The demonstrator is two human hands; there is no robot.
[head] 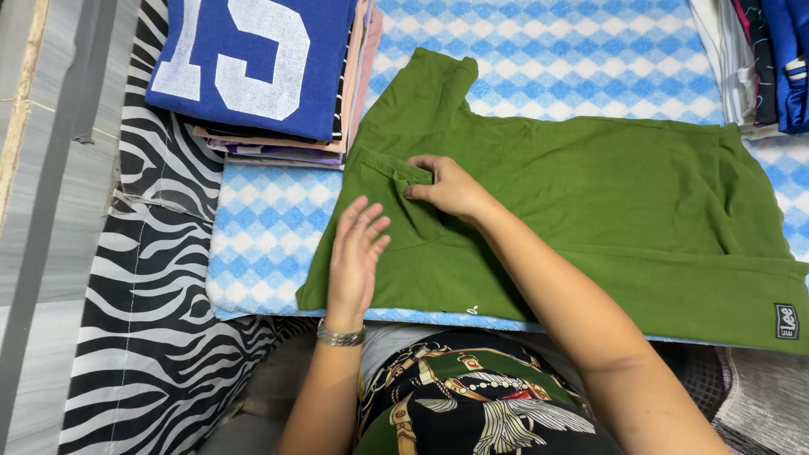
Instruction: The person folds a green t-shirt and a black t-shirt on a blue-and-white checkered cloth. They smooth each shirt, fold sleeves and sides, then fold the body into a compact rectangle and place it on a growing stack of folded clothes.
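A green shirt (607, 202) lies spread flat on a blue and white checked cloth (270, 227). My right hand (447, 185) pinches a fold near the shirt's collar end, fingers closed on the fabric. My left hand (356, 257) lies flat with its fingers spread on the shirt's near left part; a metal bracelet (340, 336) is on that wrist.
A stack of folded clothes topped by a blue garment with white print (253, 59) stands at the back left. More folded clothes (763, 59) are at the back right. A zebra-striped fabric (160, 320) covers the left side. A small black label (785, 321) marks the shirt's right hem.
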